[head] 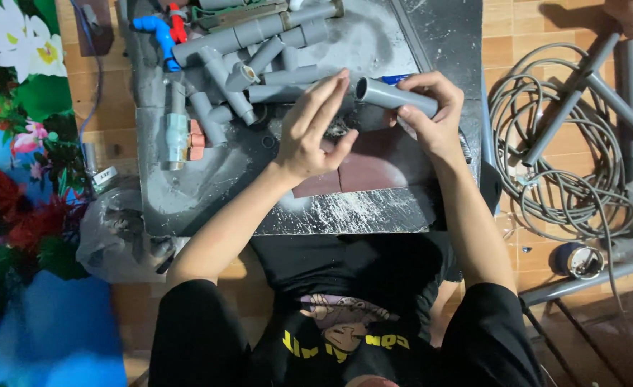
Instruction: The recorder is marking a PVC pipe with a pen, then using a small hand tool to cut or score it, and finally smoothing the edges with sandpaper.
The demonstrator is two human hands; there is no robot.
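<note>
My right hand (431, 115) grips a short grey plastic pipe (395, 96), held level above a dark dusty board (209, 193), its open end pointing left. My left hand (313, 132) is raised just left of that open end, fingers straight and together, fingertips close to the pipe mouth and holding nothing that I can see. A blue object (395, 78) shows just behind the pipe. Below the hands lie reddish-brown tiles (374, 165) on the board.
A pile of grey pipe pieces and fittings (252, 61) lies at the back of the board, with a blue elbow (155, 32) and a grey valve (178, 132). A coiled grey cable (567, 172) and long pipes (621, 93) lie at right. A plastic bag (119, 233) sits at left.
</note>
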